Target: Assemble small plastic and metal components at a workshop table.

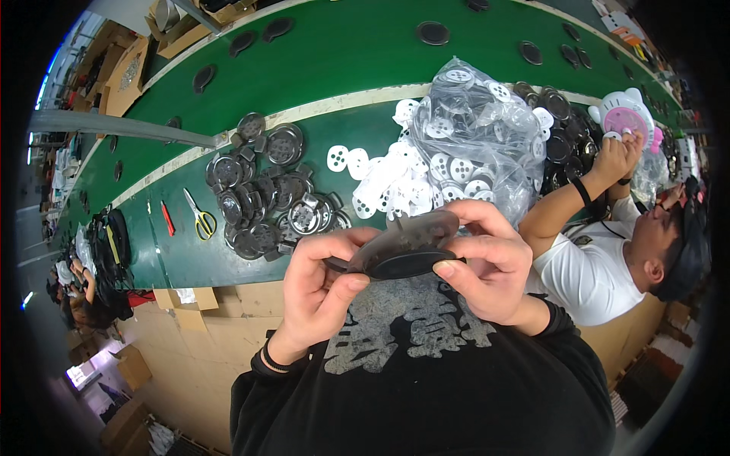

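Both my hands hold one dark round plastic disc (403, 251) close to my chest, in front of the green table (334, 45). My left hand (323, 285) grips its left edge with thumb and fingers. My right hand (487, 262) pinches its right rim, fingers curled over the top. Just beyond the disc lies a pile of dark round parts (266, 201) on the left. White perforated discs (388, 186) spill from a clear plastic bag (475, 140) on the right.
Yellow-handled scissors (199, 216) and a red tool (167, 218) lie on the table at left. A person in a white shirt (593, 266) at my right handles a pink and white toy-like piece (627, 118). Dark discs ride the far belt. Cardboard boxes (133, 368) stand on the floor.
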`<action>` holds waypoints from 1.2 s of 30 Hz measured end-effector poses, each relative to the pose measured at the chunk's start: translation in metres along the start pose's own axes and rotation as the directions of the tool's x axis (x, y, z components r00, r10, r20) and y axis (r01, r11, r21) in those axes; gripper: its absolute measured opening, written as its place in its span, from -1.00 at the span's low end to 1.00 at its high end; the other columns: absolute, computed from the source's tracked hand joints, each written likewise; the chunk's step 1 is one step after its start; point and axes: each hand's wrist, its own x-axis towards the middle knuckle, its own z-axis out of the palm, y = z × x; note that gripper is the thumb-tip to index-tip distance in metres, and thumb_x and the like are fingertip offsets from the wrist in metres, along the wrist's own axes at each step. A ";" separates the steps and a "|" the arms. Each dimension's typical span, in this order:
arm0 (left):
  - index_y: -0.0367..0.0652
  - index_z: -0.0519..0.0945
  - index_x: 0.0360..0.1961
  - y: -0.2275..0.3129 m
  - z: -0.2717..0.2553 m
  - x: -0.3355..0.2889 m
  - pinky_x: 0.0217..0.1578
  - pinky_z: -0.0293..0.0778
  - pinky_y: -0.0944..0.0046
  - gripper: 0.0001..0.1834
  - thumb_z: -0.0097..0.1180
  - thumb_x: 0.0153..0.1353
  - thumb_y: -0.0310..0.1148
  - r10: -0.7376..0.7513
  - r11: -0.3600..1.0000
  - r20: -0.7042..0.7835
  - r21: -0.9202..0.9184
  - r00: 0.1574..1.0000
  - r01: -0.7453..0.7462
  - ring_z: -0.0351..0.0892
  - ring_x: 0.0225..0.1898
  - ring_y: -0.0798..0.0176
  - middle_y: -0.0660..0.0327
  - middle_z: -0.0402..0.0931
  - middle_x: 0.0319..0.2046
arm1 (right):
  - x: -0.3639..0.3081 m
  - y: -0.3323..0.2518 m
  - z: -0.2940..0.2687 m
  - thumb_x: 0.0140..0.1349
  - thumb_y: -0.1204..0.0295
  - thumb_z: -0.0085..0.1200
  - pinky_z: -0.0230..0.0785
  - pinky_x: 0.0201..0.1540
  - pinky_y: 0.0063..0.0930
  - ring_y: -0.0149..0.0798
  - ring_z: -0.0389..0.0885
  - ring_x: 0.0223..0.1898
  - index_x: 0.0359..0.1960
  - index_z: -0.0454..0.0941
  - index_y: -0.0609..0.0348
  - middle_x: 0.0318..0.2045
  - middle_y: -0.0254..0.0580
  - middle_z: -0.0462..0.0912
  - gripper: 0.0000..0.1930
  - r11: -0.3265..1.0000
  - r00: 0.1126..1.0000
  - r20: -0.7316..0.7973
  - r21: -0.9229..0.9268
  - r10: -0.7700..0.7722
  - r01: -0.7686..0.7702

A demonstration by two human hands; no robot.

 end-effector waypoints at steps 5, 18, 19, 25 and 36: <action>-0.24 0.25 -0.13 -0.002 -0.001 0.000 -0.24 0.42 0.40 -0.75 0.00 0.22 -0.52 0.043 0.997 0.011 0.062 0.999 -0.043 0.46 -0.21 0.34 -0.19 0.39 -0.05 | 0.001 -0.001 -0.001 -0.05 0.64 0.22 0.38 -0.12 -0.40 -0.18 0.54 -0.18 -0.36 0.59 0.35 -0.16 0.03 0.52 -0.83 1.000 1.000 -0.007 -0.009 -0.021 0.020; -0.23 0.34 -0.26 -0.002 0.003 0.001 -0.28 0.52 0.19 -0.81 0.08 0.19 -0.44 0.155 0.987 0.003 0.051 0.988 -0.155 0.57 -0.16 -0.05 -0.22 0.47 -0.16 | 0.000 -0.006 -0.001 -0.09 0.61 0.25 0.44 -0.24 -0.45 -0.18 0.59 -0.27 -0.40 0.60 0.36 -0.21 0.08 0.54 -0.83 0.992 0.996 0.017 -0.088 -0.088 0.089; -0.23 0.34 -0.26 -0.001 0.003 0.001 -0.28 0.52 0.19 -0.81 0.08 0.19 -0.44 0.157 0.986 0.003 0.049 0.988 -0.157 0.57 -0.16 -0.05 -0.22 0.47 -0.16 | 0.000 -0.006 -0.001 -0.09 0.61 0.25 0.44 -0.24 -0.45 -0.17 0.59 -0.27 -0.40 0.60 0.35 -0.21 0.06 0.54 -0.83 0.992 0.995 0.016 -0.086 -0.095 0.096; -0.28 0.34 -0.31 0.003 0.003 0.001 -0.13 0.49 0.01 -0.84 0.07 0.19 -0.48 0.104 0.994 0.043 -0.023 0.994 -0.103 0.53 -0.10 -0.20 -0.23 0.45 -0.16 | 0.002 -0.006 -0.003 -0.10 0.63 0.24 0.44 -0.26 -0.43 -0.15 0.58 -0.27 -0.40 0.60 0.34 -0.21 0.02 0.54 -0.84 0.984 0.989 0.037 -0.104 -0.140 0.143; -0.32 0.37 -0.33 -0.001 0.007 0.000 -0.08 0.46 -0.15 -0.87 0.03 0.20 -0.48 0.176 0.979 0.054 -0.113 0.983 -0.169 0.48 -0.07 -0.31 -0.26 0.45 -0.16 | 0.000 -0.006 -0.004 -0.11 0.60 0.24 0.42 -0.22 -0.32 -0.11 0.55 -0.27 -0.38 0.59 0.36 -0.19 0.01 0.54 -0.81 0.972 0.978 0.059 -0.112 -0.202 0.207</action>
